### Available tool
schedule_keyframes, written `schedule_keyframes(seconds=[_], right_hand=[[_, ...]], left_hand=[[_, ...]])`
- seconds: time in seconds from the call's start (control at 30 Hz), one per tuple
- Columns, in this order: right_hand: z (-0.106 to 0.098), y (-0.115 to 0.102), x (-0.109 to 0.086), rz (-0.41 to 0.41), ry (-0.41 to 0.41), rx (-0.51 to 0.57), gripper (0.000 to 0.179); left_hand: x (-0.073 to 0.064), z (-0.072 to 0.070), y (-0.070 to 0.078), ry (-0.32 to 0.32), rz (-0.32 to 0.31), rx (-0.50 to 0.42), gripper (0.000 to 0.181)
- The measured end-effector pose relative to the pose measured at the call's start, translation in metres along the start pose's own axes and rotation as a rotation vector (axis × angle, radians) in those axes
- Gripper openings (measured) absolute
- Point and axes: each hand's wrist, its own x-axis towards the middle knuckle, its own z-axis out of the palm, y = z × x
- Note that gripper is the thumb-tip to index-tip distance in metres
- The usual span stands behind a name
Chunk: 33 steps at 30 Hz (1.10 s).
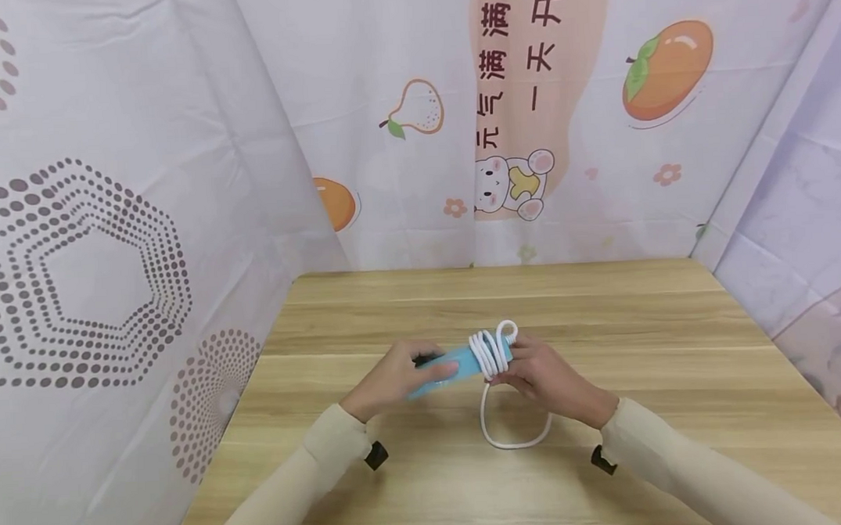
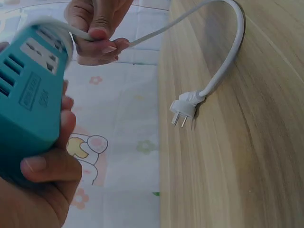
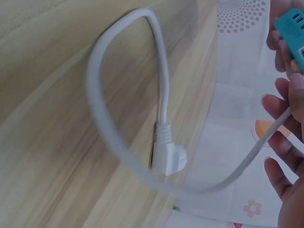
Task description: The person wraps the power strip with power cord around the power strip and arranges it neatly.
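Observation:
A teal power strip [image 1: 462, 364] with outlets and USB slots is held above the table by my left hand [image 1: 400, 375], whose thumb lies along it. Several turns of white cord [image 1: 488, 355] wrap round its right end. There my right hand [image 1: 548, 376] pinches the cord between thumb and fingers, as the left wrist view shows. From that hand a loop of cord hangs down to the table. In both wrist views the white plug [image 2: 184, 110] lies on the tabletop; in the head view I cannot make it out.
The wooden table [image 1: 374, 484] runs back to a printed curtain [image 1: 403, 193]. More curtain [image 1: 110, 252] hangs along the left side, and another sheet [image 1: 799, 222] closes off the right. A small dark object [image 1: 376, 455] sits at each wrist.

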Motion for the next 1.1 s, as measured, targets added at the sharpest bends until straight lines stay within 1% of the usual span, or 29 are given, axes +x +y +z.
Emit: schedule_keyframes(seconds=[0.03, 0.1, 0.2, 0.3, 0.37, 0.43, 0.5, 0.57, 0.63, 0.7, 0.83, 0.93, 1.1], right_hand=[[0.000, 0.000, -0.001, 0.000, -0.003, -0.021, 0.012], [0.000, 0.001, -0.003, 0.012, -0.015, -0.043, 0.015], [-0.002, 0.003, -0.006, 0.057, -0.041, -0.002, 0.022], [-0.003, 0.011, -0.006, 0.009, -0.074, 0.026, 0.023], [-0.003, 0.016, -0.005, -0.040, -0.085, 0.016, 0.020], [-0.003, 0.021, -0.004, -0.099, -0.088, -0.024, 0.016], [-0.003, 0.023, -0.005, -0.100, -0.094, -0.045, 0.013], [-0.002, 0.024, -0.004, -0.100, -0.097, -0.074, 0.013], [-0.003, 0.025, -0.004, -0.099, -0.093, -0.104, 0.013], [-0.003, 0.027, -0.004, -0.095, -0.081, -0.140, 0.013], [-0.005, 0.027, -0.004, -0.089, -0.064, -0.205, 0.015], [-0.006, 0.024, -0.003, -0.084, -0.059, -0.237, 0.017], [-0.008, 0.016, 0.002, -0.043, -0.049, -0.265, 0.016]], left_hand=[[0.000, 0.000, 0.000, -0.022, 0.013, -0.003, 0.033], [0.000, 0.001, -0.001, -0.067, 0.042, 0.007, 0.029], [0.000, 0.002, 0.000, -0.142, 0.082, 0.041, 0.026], [-0.001, 0.003, 0.003, -0.231, 0.138, 0.084, 0.025], [-0.001, 0.004, 0.006, -0.284, 0.184, 0.129, 0.026], [0.000, 0.006, 0.008, -0.320, 0.225, 0.181, 0.027], [0.000, 0.009, 0.009, -0.334, 0.247, 0.232, 0.028], [0.000, 0.011, 0.007, -0.331, 0.246, 0.273, 0.031], [0.000, 0.013, 0.005, -0.311, 0.239, 0.331, 0.034], [0.000, 0.016, 0.003, -0.279, 0.236, 0.412, 0.039], [0.000, 0.022, 0.000, -0.208, 0.236, 0.606, 0.047], [0.001, 0.026, -0.002, -0.160, 0.197, 0.714, 0.051], [0.002, 0.031, -0.004, -0.057, 0.115, 0.810, 0.059]])
